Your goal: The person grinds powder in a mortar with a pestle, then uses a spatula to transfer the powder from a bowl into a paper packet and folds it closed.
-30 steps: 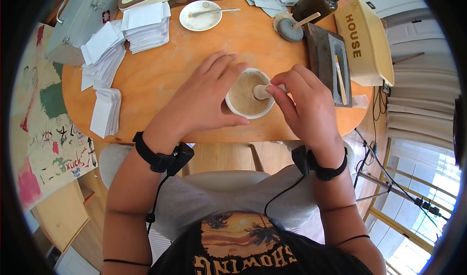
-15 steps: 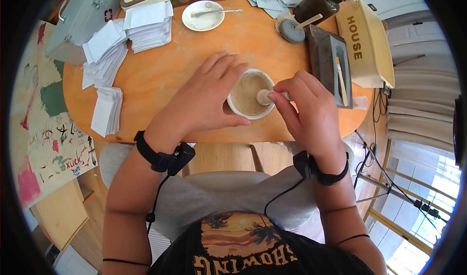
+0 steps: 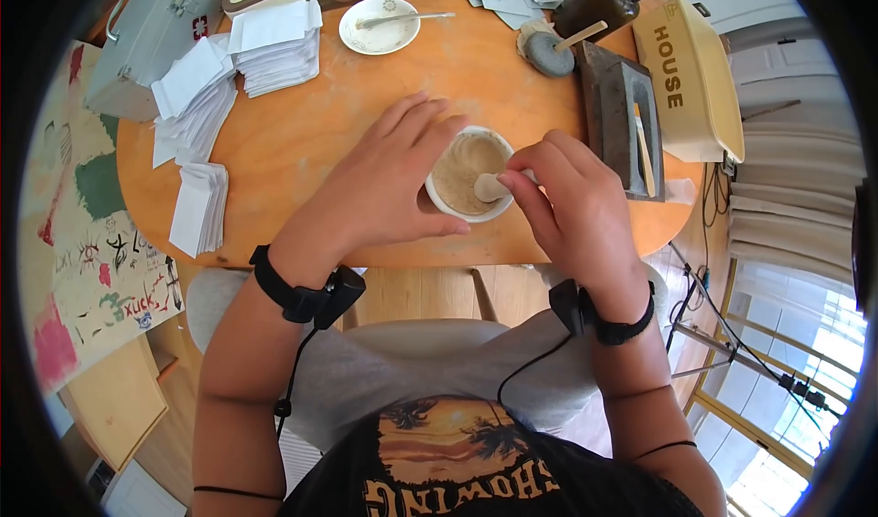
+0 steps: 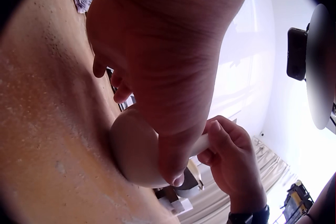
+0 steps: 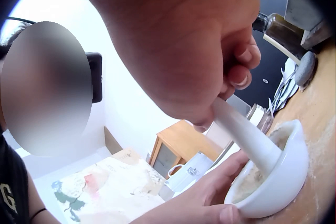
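A white mortar [image 3: 471, 218] stands near the table's front edge, with beige powder [image 3: 462, 165] inside. My left hand [image 3: 389, 183] holds it from the left, index finger and thumb reaching around its side while the other fingers spread beyond. In the left wrist view the thumb [image 4: 173, 161] lies against the bowl's outside. My right hand [image 3: 576, 192] grips the handle of a white pestle [image 5: 249, 137], which leans toward me. The pestle's rounded head [image 3: 489, 187] sits in the powder by the right wall, and most of its handle is hidden in the fist in the head view.
Behind the mortar is a patterned dish [image 3: 357, 40] with a thin utensil. Stacks of white paper packets [image 3: 274, 51] line the left. At the right stand a grey grinding stone [image 3: 551, 57], a dark jar [image 3: 599, 5], a dark tray [image 3: 608, 106] and a yellow HOUSE box [image 3: 700, 78].
The pestle head has shifted within the mortar, rightward and then back toward me, with the right hand moving slightly. The powder's surface looks different. My left hand stays at the mortar.
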The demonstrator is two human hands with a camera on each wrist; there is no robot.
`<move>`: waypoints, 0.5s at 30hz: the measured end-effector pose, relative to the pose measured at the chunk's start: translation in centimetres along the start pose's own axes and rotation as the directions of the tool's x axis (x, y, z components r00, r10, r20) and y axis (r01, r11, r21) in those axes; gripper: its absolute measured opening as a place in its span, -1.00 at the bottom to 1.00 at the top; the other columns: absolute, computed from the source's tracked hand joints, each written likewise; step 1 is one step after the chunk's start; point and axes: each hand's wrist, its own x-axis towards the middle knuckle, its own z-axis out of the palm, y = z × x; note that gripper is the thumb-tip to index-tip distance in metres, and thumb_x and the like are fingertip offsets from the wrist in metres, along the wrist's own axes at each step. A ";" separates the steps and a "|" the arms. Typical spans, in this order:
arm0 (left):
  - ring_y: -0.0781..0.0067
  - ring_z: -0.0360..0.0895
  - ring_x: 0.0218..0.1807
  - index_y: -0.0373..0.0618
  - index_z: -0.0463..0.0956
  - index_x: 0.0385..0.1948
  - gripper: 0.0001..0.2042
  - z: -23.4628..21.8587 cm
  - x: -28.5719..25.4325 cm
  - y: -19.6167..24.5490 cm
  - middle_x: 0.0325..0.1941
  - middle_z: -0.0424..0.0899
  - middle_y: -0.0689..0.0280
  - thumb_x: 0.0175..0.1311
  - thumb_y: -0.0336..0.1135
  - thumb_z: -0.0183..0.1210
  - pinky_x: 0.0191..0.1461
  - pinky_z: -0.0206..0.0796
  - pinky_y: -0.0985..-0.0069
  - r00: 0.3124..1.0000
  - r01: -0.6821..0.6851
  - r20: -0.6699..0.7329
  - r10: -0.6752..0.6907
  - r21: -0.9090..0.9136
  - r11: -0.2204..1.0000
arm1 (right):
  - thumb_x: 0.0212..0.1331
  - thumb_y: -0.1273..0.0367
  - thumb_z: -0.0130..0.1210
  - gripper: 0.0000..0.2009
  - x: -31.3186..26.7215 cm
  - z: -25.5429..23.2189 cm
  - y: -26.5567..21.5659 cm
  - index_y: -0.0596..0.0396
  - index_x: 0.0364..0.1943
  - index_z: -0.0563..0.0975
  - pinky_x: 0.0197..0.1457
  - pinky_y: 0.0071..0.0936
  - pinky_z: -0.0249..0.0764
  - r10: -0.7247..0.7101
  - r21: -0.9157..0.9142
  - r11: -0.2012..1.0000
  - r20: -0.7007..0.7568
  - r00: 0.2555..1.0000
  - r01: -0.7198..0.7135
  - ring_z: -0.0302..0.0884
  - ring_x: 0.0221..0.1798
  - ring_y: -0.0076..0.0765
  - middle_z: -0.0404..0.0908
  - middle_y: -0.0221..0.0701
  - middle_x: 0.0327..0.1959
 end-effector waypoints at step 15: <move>-0.22 0.14 0.79 -0.07 0.38 0.60 0.05 0.0 0.2 0.1 0.71 0.36 0.00 0.01 0.06 0.70 0.79 0.17 -0.02 1.000 -0.009 -0.005 0.009 0.002 1.000 | 0.28 0.38 0.47 -0.81 0.0 -0.2 -1.0 0.04 -0.24 0.62 -0.18 -0.08 0.59 -0.040 0.005 0.999 0.008 0.999 0.040 0.65 -0.21 0.01 0.57 -0.29 -0.29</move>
